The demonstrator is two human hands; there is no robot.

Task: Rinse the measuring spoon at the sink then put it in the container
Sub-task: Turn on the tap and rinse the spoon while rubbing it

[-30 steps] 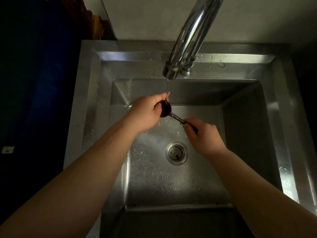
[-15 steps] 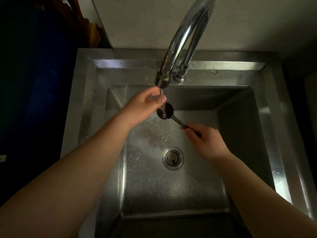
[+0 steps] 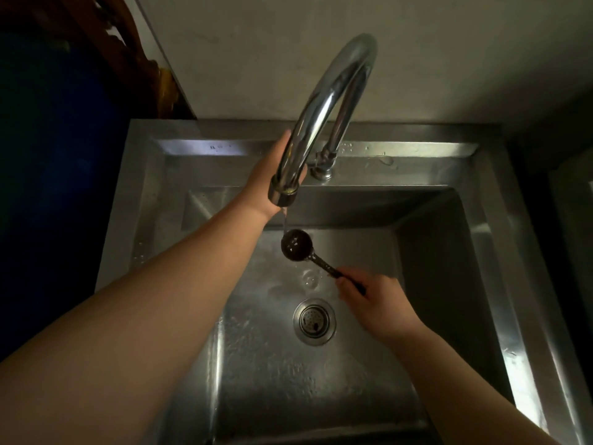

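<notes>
The right hand [image 3: 377,303] is closed around the handle end of the dark measuring spoon [image 3: 296,245], fingers curled over the stem, with the bowl reaching out up and to the left of the knuckles. That bowl sits right under the spout of the faucet [image 3: 324,104], and a thin stream of water falls into it. Just below and to the left of this hand lies the drain [image 3: 314,321] in the wet floor of the sink [image 3: 481,252]

The left hand [image 3: 272,175] is raised well above and beyond the spoon, behind the faucet's neck; the chrome hides most of its fingers, so I cannot tell how far open it is or whether it grips anything, though it looks to be reaching toward the faucet base

The step in hand appears to be the rinse itself, probably near its end. The next move likely calls for shutting off the water with the left hand, tipping the bowl so it empties over the drain, then carrying the spoon away from the sink. No container shows in this view, so it must be found first
</notes>
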